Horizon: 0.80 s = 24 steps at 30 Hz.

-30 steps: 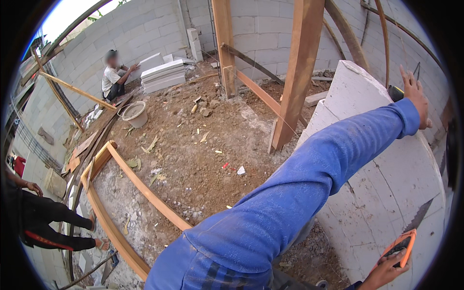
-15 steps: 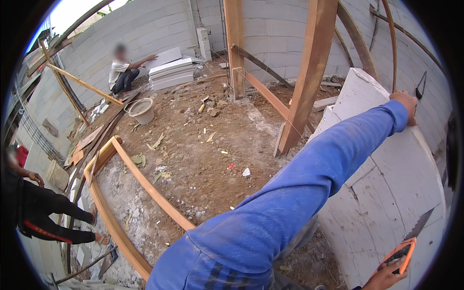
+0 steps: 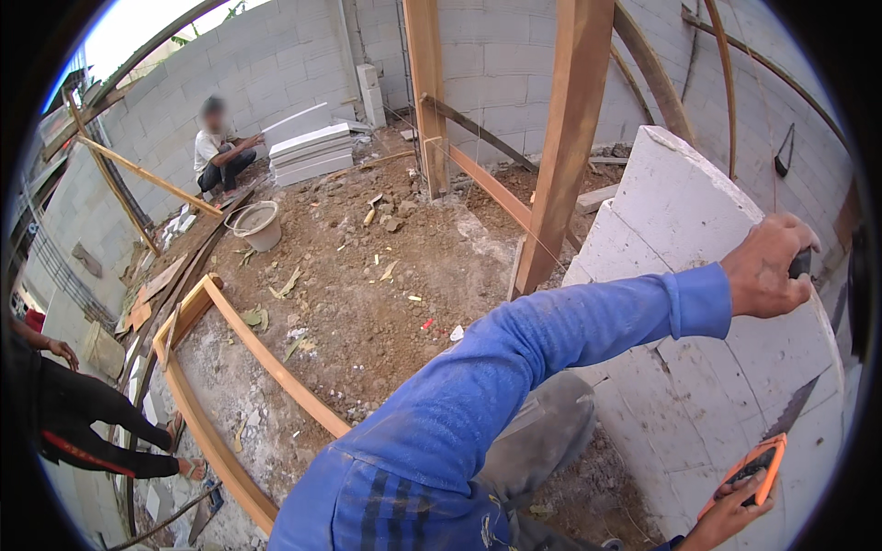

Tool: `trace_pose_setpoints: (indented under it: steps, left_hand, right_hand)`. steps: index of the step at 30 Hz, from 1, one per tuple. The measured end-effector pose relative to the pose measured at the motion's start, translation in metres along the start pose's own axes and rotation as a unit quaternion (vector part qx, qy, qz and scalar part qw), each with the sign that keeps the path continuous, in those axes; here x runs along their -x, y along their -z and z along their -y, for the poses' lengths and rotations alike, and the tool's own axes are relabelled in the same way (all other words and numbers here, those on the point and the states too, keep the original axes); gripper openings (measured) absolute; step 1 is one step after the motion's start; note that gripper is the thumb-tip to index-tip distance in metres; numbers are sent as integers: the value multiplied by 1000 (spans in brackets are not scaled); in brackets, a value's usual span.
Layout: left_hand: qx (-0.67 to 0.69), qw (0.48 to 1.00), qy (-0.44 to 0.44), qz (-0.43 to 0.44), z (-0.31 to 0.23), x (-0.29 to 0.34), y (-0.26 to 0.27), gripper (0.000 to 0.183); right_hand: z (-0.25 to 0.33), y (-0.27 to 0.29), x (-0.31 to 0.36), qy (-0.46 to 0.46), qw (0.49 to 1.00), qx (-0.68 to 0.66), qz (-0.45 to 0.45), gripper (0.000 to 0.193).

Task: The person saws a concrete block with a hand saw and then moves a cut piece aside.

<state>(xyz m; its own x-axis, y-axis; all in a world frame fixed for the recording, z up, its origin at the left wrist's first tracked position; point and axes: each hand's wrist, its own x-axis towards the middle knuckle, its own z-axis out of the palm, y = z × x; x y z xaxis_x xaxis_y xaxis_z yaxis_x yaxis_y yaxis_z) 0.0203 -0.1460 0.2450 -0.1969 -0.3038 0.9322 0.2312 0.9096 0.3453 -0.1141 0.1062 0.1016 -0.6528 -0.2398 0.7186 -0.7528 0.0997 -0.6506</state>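
Note:
My left hand [image 3: 770,266], at the end of the blue sleeve, is over the top edge of the white block wall [image 3: 694,207] at the right. Its fingers are curled around a small dark thing [image 3: 801,264] whose kind I cannot make out. Lower down, my right hand [image 3: 732,510] grips a handsaw [image 3: 755,473] by its orange and black handle. The saw's toothed blade [image 3: 792,407] points up and to the right, in front of the wall's face. Joints between the blocks show as thin lines.
A wooden frame [image 3: 266,363] lies on the rubble-strewn ground at left. Upright timber posts [image 3: 565,147] stand ahead. Beyond are a bucket [image 3: 254,225], a trowel [image 3: 372,209] and stacked blocks [image 3: 310,154] beside a crouching person [image 3: 220,151]. Another person [image 3: 92,413] stands at left.
My left hand has come nearer along the wall's top edge, and the dark thing now shows in it. The saw has barely moved. The crouching person's arm has shifted at the blocks.

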Motion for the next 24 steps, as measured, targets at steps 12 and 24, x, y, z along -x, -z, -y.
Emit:
trace_pose_setpoints:
  steps: [12,24]
  left_hand:
    - [506,417,741,146,-25,384,-27,47]
    - [513,456,682,252,-49,349,-41,59]
  right_hand:
    - [-12,1,16,-30,996,-69,45,58]
    - [-28,-12,45,-82,996,-37,24,50]
